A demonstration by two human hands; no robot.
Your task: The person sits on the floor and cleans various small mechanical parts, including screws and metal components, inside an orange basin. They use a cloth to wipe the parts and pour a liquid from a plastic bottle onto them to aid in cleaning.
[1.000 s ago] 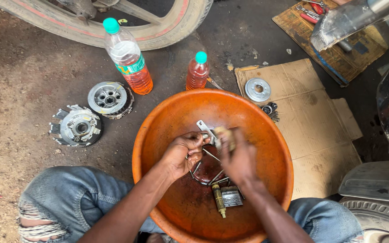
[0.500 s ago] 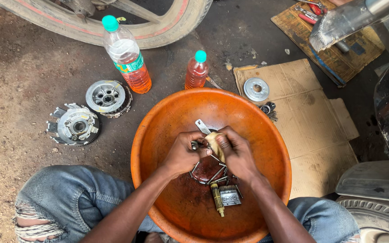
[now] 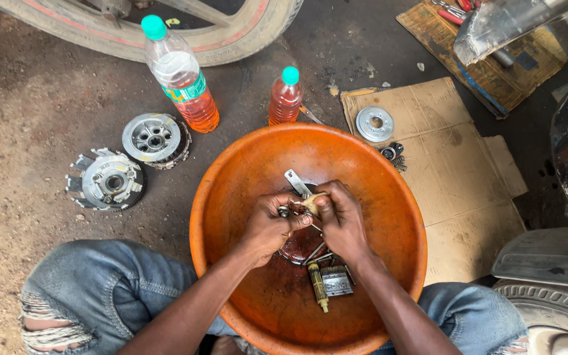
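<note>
A small pale, yellowish brush-like piece (image 3: 310, 204) sits pinched between both hands above the middle of a wide round orange plastic basin (image 3: 231, 197). The right hand (image 3: 343, 220) has its fingers curled tight around that piece from the right side, thumb pressed on top. The left hand (image 3: 267, 227) meets it from the left, its fingers closed on a small dark metal part (image 3: 285, 212) that touches the pale piece; exactly what that part is cannot be told. Just behind the knuckles a flat grey metal strip (image 3: 296, 181) sticks up at a tilt.

Below the hands, in the bottom of the basin, lies a shallow pool of reddish liquid (image 3: 300, 246) with a few thin metal rods in it, and nearer the person a brass-coloured cylinder (image 3: 318, 286) lies beside a small grey rectangular metal block (image 3: 336, 283).

The basin rests on the dirt floor (image 3: 27, 98) between the person's knees in torn blue jeans (image 3: 100, 289). Beyond its far rim stand two clear plastic bottles of orange-red liquid with teal caps, a tall one (image 3: 182, 79) and a short one (image 3: 285, 98). To the left lie two round toothed grey metal clutch parts (image 3: 129, 161). To the right, a silver metal disc (image 3: 375, 123) rests on flattened brown cardboard (image 3: 455, 171). A tyre (image 3: 231, 33) curves across the top.
</note>
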